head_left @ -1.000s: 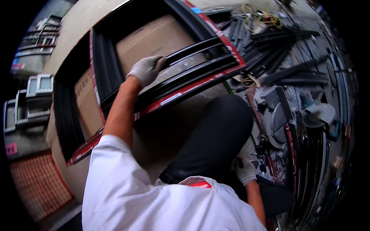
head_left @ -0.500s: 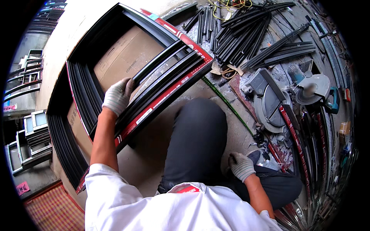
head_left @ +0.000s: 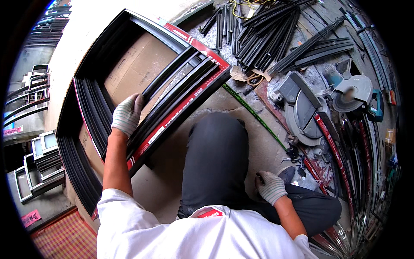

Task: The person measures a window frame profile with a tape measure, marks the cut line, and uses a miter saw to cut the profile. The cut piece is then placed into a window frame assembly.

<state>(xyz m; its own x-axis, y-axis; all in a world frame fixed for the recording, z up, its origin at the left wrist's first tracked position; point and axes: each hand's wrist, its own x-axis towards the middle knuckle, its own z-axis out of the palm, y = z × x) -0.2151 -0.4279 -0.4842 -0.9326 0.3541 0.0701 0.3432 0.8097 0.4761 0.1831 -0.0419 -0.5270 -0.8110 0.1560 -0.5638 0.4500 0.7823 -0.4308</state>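
Observation:
My left hand, in a striped white knit glove, is closed round a black frame bar at the near side of a stack of black rectangular frames. Red printed strips run along the stack's edges, and a brown cardboard sheet shows through the opening. The thumb lies on top of the bar; the fingertips are hidden beneath. Low on the right, my right hand, gloved the same way, hangs beside my bent leg with its fingers curled in. Whatever it may hold is out of sight.
A mitre saw with a round blade stands at the right. Behind it lies a heap of black profiles. A green-marked strip crosses the floor. Long profiles fan out at far right; smaller frames stand at left.
The view has shifted slightly, so the frame stack and my left hand appear a little lower and further left. Both hands keep much the same pose.

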